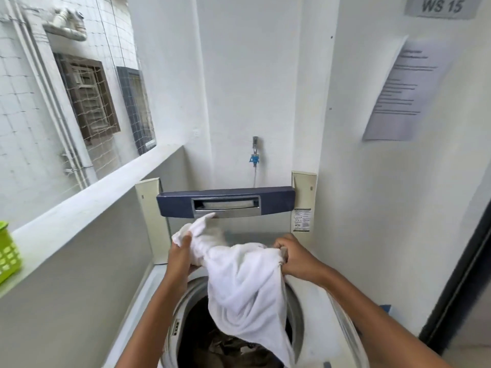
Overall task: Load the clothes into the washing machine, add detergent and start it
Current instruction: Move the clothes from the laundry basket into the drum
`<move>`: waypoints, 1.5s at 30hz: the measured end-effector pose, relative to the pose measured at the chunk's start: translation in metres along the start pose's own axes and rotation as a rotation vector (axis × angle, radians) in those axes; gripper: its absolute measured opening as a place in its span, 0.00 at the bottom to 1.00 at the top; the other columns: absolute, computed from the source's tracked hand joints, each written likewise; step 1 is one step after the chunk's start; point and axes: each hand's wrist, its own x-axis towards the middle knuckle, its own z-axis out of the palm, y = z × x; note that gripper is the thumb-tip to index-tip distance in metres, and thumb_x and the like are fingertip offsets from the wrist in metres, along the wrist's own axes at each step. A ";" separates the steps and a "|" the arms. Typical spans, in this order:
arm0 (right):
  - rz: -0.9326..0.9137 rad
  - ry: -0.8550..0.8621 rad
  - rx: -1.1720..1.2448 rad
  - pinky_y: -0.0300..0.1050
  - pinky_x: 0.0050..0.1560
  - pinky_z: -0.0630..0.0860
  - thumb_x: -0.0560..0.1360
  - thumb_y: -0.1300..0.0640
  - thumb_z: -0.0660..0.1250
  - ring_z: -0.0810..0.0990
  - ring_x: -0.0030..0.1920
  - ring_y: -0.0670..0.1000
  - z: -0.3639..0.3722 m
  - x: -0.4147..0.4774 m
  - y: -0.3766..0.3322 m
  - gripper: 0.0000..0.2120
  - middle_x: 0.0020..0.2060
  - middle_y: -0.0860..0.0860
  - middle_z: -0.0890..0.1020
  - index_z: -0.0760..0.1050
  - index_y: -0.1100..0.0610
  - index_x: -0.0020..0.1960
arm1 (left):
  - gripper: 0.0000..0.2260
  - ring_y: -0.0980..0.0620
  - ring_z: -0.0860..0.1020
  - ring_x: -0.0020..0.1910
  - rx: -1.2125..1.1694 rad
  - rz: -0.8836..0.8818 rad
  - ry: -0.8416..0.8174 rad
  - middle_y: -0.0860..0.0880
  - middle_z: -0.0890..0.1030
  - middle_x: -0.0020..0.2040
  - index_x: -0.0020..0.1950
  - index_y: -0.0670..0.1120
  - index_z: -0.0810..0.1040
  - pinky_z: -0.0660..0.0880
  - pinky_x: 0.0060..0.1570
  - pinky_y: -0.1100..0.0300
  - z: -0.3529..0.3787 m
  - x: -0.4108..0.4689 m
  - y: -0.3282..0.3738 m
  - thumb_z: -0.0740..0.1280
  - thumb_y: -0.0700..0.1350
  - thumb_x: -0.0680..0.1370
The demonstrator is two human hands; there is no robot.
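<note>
Hands lead on my feed: the left hand (180,257) is curled round a bunched corner of a white cloth (244,282), and the right hand (295,257) is clenched on the gathered opposite edge, so both are grasping it and it hangs stretched between them; from there I go down by size; a long, smooth painted ledge (87,197) runs along the left wall; below the hands sits the top-loading washing machine (148,296), with a flat white top and a round grey plastic ring around the drum mouth; its lid (225,204) stands upright at the back, a dark blue glossy bar with a rectangular recessed metal-looking handle, framed by two cream posts; the cloth, soft and thick like towelling, droops in heavy folds over the drum mouth, its lower end hanging down into the opening; a printed paper notice (398,91) lies flat on the right wall, its text too blurred for me to read; a green plastic basket (8,253) with square lattice holes rests on the ledge at the far left edge; dark crumpled clothes (225,343) lie inside the drum beneath the cloth; a small metal tap (255,143) juts from the back wall above the lid, with a blue fitting (254,158) under it.
</note>
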 end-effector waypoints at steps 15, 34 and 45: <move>-0.001 -0.276 0.414 0.38 0.39 0.75 0.70 0.69 0.69 0.75 0.40 0.47 -0.001 0.024 -0.036 0.14 0.43 0.50 0.76 0.74 0.55 0.50 | 0.18 0.46 0.79 0.53 -0.197 -0.117 -0.219 0.41 0.79 0.58 0.67 0.45 0.70 0.79 0.48 0.57 -0.012 0.025 0.002 0.62 0.48 0.79; 0.071 -0.543 0.281 0.39 0.40 0.73 0.70 0.61 0.70 0.73 0.32 0.46 0.023 0.030 -0.005 0.03 0.30 0.49 0.77 0.79 0.55 0.42 | 0.33 0.47 0.83 0.43 -0.300 -0.104 -0.571 0.42 0.83 0.46 0.57 0.44 0.79 0.80 0.46 0.57 -0.005 0.022 0.050 0.80 0.55 0.56; 0.019 -0.300 0.467 0.48 0.59 0.71 0.62 0.70 0.67 0.69 0.63 0.52 0.040 0.030 -0.043 0.35 0.61 0.50 0.71 0.64 0.48 0.64 | 0.25 0.56 0.81 0.29 -0.423 -0.175 -0.488 0.51 0.82 0.29 0.31 0.46 0.84 0.77 0.30 0.67 0.000 0.001 0.046 0.52 0.45 0.80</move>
